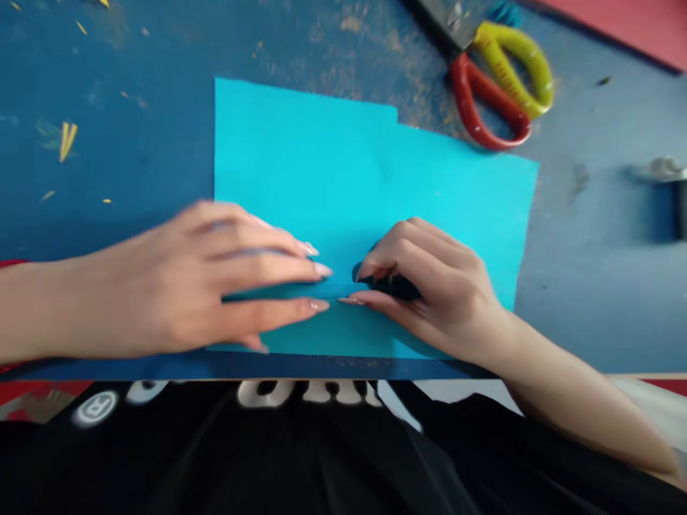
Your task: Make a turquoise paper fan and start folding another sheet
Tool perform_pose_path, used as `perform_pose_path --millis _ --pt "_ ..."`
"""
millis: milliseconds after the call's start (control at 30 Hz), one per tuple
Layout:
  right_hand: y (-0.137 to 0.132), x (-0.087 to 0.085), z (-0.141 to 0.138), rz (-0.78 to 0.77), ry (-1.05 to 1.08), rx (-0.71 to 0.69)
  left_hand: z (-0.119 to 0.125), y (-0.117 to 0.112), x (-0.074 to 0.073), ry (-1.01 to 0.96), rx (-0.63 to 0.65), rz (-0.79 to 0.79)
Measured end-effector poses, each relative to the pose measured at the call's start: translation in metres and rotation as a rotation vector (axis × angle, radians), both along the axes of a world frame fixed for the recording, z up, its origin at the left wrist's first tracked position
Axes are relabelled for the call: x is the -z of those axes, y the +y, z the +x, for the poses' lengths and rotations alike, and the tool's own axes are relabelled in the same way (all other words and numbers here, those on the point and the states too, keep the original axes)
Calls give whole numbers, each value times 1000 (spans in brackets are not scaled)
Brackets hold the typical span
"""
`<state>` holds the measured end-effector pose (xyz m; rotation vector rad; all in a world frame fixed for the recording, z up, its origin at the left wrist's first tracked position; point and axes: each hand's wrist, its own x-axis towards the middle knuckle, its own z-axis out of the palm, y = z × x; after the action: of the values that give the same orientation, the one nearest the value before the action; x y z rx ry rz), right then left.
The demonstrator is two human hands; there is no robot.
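A bright blue sheet of paper (348, 172) lies on the dark blue table (123, 143), with a crease running across it near the front edge. My left hand (215, 282) lies flat on the sheet's left part, fingers stretched out along the crease. My right hand (429, 286) rests on the sheet to the right, fingers curled, thumb pressed along the fold, with a dark shape under the fingers that I cannot make out. The fingertips of both hands almost meet at the middle of the crease.
Scissors with one red and one yellow handle (499, 79) lie at the back right, just beyond the sheet. A red sheet (633, 25) shows in the far right corner. A grey metal object (668, 179) sits at the right edge. Small yellow scraps (67, 137) dot the left.
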<state>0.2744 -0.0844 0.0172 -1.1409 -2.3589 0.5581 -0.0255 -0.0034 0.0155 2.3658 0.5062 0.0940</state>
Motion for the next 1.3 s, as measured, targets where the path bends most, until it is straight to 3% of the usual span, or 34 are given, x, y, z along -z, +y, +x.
perform_pose_path --millis 67,133,333,667,1067,1200,1300 --pt "2 3 -1 26 0 25 1 -2 4 -35 207 15" --pt "3 5 -2 95 -4 46 0 -3 8 -66 328 79" --pt "3 7 -2 112 -91 -91 -4 -2 10 -25 417 174" --pt "-6 7 -8 345 -79 -117 -15 7 9 -219 226 210" --pt "-1 12 -10 240 116 -52 -14 5 14 -458 -16 278" --pt "-1 15 -8 215 121 -81 -13 12 8 -375 82 320" --pt "-1 12 -5 314 78 -66 -19 13 -7 -333 133 456"
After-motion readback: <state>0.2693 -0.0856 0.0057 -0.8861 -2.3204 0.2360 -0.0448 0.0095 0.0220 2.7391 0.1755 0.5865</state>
